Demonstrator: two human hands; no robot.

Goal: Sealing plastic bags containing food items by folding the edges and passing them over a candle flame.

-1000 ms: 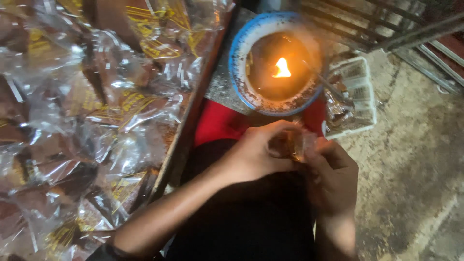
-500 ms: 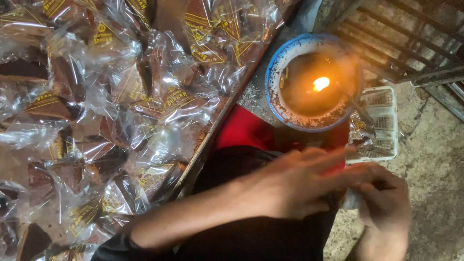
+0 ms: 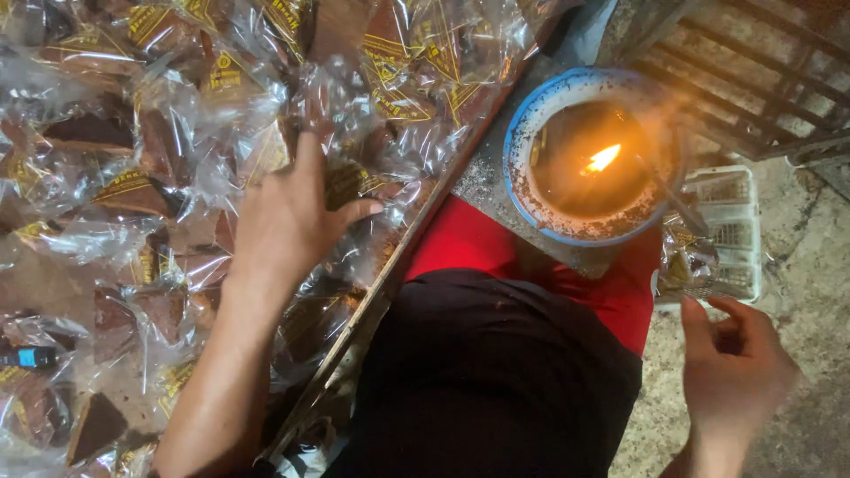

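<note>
Since the earlier head-view frames, both hands have separated: the left hand [image 3: 292, 217] has crossed from the lap to the heap of clear-wrapped brown wedges [image 3: 133, 177], and the right hand [image 3: 739, 367] has dropped toward the concrete floor [image 3: 797, 265]. Head view: left hand lies palm-down on the heap, fingers spread, thumb closing on one wrapped wedge [image 3: 343, 181]; a full grasp cannot be confirmed. Right hand is empty, fingers loosely curled. Progress: many wrapped pieces fill the tray; the share finished cannot be told. A lit flame [image 3: 604, 158] burns in the blue-rimmed bowl [image 3: 522, 142], near the white basket [image 3: 730, 221]. Clearance: the tray's wooden edge [image 3: 416, 235] runs diagonally beside the lap; open room lies at the right.
</note>
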